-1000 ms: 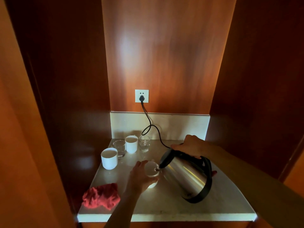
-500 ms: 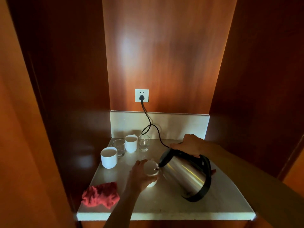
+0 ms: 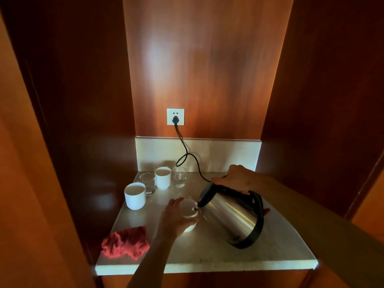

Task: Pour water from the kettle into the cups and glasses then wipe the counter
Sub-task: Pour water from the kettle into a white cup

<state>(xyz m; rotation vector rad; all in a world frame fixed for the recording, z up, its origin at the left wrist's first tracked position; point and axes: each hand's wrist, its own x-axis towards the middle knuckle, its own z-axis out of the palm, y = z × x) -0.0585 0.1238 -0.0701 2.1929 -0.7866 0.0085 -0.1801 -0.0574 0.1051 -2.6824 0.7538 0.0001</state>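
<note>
My right hand [image 3: 235, 179] grips the black handle of a steel kettle [image 3: 231, 217], tilted left with its spout over a white cup [image 3: 188, 208]. My left hand [image 3: 173, 220] wraps around that cup, which stands on the pale stone counter [image 3: 207, 254]. A second white cup [image 3: 135, 195] stands at the left, a third [image 3: 163, 177] at the back. Two clear glasses flank the back cup, one on its left [image 3: 148, 183], the other on its right [image 3: 179, 176]. A crumpled red cloth [image 3: 124, 243] lies at the counter's front left.
A black cord [image 3: 187, 154] runs from a white wall socket [image 3: 175, 116] down to the counter behind the kettle. Dark wood panels close in the niche on the left, back and right. The counter's front edge [image 3: 207, 267] is near me.
The kettle stays tilted over the held cup. Both hands keep their grip; only the view has shifted slightly.
</note>
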